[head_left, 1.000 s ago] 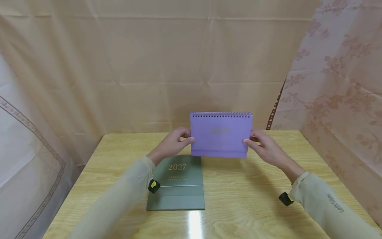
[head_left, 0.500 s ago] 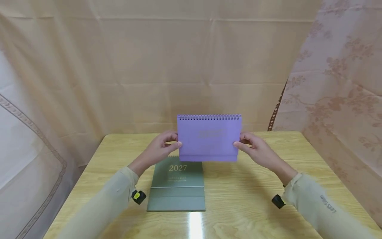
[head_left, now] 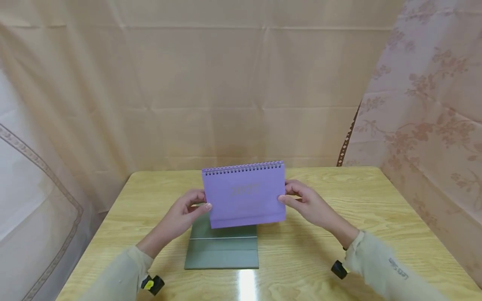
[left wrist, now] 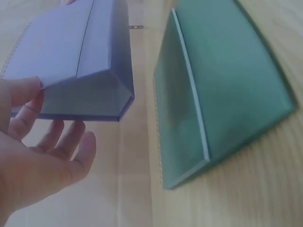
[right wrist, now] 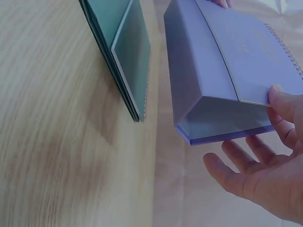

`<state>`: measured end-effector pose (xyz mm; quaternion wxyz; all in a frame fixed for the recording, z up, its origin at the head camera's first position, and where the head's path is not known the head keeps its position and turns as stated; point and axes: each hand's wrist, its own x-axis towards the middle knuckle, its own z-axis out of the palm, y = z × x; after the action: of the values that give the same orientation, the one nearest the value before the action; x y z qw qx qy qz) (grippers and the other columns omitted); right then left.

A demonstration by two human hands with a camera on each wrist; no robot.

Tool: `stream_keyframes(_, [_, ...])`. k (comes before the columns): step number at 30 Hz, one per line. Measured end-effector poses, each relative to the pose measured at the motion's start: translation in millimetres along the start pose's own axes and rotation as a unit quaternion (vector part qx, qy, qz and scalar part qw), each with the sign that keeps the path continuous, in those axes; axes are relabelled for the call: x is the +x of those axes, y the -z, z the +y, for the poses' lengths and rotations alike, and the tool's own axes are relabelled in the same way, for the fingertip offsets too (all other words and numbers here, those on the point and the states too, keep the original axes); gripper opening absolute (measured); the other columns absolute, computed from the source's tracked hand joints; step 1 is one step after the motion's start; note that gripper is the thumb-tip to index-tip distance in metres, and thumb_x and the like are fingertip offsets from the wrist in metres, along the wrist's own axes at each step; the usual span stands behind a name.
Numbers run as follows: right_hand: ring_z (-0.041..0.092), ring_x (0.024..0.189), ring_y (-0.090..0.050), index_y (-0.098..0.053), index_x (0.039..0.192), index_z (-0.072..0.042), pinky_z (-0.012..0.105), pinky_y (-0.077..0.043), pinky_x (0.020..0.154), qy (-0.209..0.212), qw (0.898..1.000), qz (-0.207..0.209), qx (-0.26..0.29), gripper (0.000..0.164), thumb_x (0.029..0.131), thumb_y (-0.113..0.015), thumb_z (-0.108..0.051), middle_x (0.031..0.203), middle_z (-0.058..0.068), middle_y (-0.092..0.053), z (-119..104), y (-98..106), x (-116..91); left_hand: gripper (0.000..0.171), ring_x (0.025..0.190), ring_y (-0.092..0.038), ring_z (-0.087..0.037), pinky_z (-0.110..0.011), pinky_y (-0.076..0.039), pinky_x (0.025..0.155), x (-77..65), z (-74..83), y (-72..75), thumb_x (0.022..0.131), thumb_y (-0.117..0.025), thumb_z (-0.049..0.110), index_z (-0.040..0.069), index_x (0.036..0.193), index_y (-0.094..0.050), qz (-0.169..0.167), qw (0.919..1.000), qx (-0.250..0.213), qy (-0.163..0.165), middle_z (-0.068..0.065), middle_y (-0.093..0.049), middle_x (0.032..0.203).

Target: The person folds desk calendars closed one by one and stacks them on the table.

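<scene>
A purple spiral-bound desk calendar (head_left: 244, 200) is held up above the table, its coil along the top edge and its left side a little lower. My left hand (head_left: 184, 213) pinches its left edge, thumb in front. On the opposite edge, my right hand (head_left: 308, 202) pinches it in the same manner. Both wrist views show the purple calendar's (left wrist: 90, 56) stand folded out into a hollow triangle. A green desk calendar (head_left: 222, 253) lies flat on the table beneath it; the purple one hides its upper part in the head view.
The wooden table (head_left: 339, 184) reaches back to a beige cloth curtain (head_left: 203, 83). A flower-patterned cloth (head_left: 433, 125) hangs on the right, and a pale cloth with a patterned band (head_left: 34, 188) on the left.
Both hands have carried the purple calendar left and down, nearer to me and over the green calendar. It has tilted slightly, left side lower. The green calendar has stayed put.
</scene>
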<state>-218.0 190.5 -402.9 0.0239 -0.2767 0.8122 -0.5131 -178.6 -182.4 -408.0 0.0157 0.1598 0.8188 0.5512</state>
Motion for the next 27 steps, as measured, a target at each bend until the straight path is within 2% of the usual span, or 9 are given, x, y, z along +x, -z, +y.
stream_keyframes(5, [0.036,0.123,-0.057,-0.069,0.103,-0.01,0.038,-0.056,0.09,0.012,0.999,-0.022,0.02,0.005,0.099,-0.067,-0.013,0.142,0.013,-0.056,-4,-10,0,0.011,0.118,-0.056,-0.025,-0.042,-0.052,0.097,-12.0,-10.2,11.3,0.099,-0.068,0.015,0.008,0.107,-0.068,-0.007,0.9994,0.002,-0.035,-0.008,-0.058,0.132])
stream_keyframes(10, [0.034,0.124,-0.056,-0.07,0.102,-0.013,0.036,-0.055,0.09,0.022,0.999,-0.033,0.028,0.004,0.099,-0.067,-0.013,0.146,0.011,-0.052,-7,-19,1,0.008,0.118,-0.056,-0.021,-0.036,-0.054,0.094,-19.5,-12.6,21.1,0.098,-0.068,0.011,0.008,0.106,-0.069,-0.011,0.9982,-0.002,-0.059,-0.009,-0.059,0.131])
stream_keyframes(20, [0.027,0.112,-0.059,-0.069,0.1,-0.011,0.036,-0.054,0.087,0.017,0.999,-0.03,0.035,0.004,0.099,-0.068,-0.015,0.138,0.011,-0.057,-6,-38,5,0.009,0.117,-0.057,-0.015,-0.032,-0.054,0.087,-31.3,-13.9,35.1,0.098,-0.069,0.014,0.01,0.107,-0.071,0.01,0.9988,0.023,-0.043,-0.007,-0.061,0.129])
stream_keyframes(27, [0.028,0.114,-0.059,-0.067,0.1,-0.008,0.049,-0.049,0.094,0.006,0.999,-0.02,0.048,0.006,0.099,-0.068,-0.014,0.141,0.013,-0.056,-10,-43,7,0.013,0.113,-0.061,-0.016,-0.029,-0.055,0.088,-33.7,-7.6,38.6,0.099,-0.068,0.015,0.009,0.111,-0.069,0.013,0.9991,0.023,-0.035,-0.007,-0.064,0.122])
